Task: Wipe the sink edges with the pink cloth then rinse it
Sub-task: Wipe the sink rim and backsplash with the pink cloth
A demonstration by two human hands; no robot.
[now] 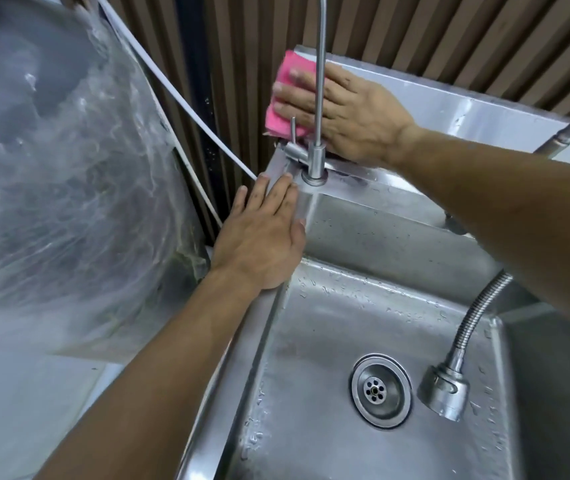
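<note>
The steel sink (373, 237) fills the lower right, wet, with a round drain (380, 389) in its floor. My right hand (349, 112) lies flat on the pink cloth (285, 81), pressing it against the sink's upright back panel at the far left corner. The cloth's left part shows beyond my fingers; the remainder is hidden under the hand. My left hand (266, 233) rests flat on the sink's left rim, fingers apart, holding nothing.
A thin steel tap (318, 98) rises from the corner in front of my right hand. A flexible hose with a spray head (444, 393) hangs over the basin. A plastic-wrapped bulk (68, 168) and a white tube (179, 102) stand left.
</note>
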